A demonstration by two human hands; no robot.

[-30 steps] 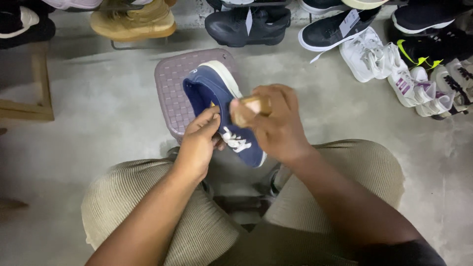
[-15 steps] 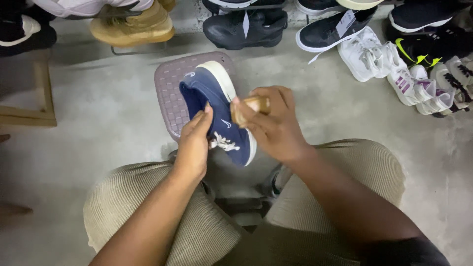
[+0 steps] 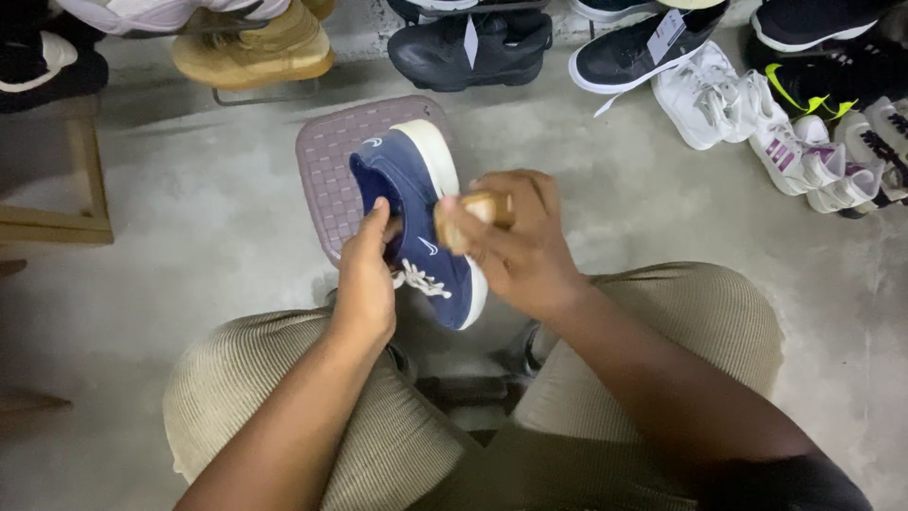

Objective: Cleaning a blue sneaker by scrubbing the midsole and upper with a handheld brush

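Head view: since a second ago the blue sneaker (image 3: 421, 222) has been turned in the hands, its toe swinging from about 5 o'clock toward 6 and its white sole edge now showing along the upper right side; the right hand (image 3: 515, 241) has slid a little up the shoe's flank with the brush.

The left hand (image 3: 364, 274) is clenched on the sneaker, fingers tucked into the opening at the laces, holding it in the air just above the mauve woven stool (image 3: 331, 161). The right hand is closed around a small wooden brush (image 3: 468, 213), pressed against the shoe's side at 3 o'clock from the left hand.

The step in hand looks like scrubbing the upper near the sole. The next move would call for a steady left grip while the brush strokes along the seam, then another turn of the shoe.

Black shoes (image 3: 473, 47) lie at 12 o'clock, white sneakers (image 3: 705, 95) at 2 o'clock, a tan boot (image 3: 251, 52) at 11.
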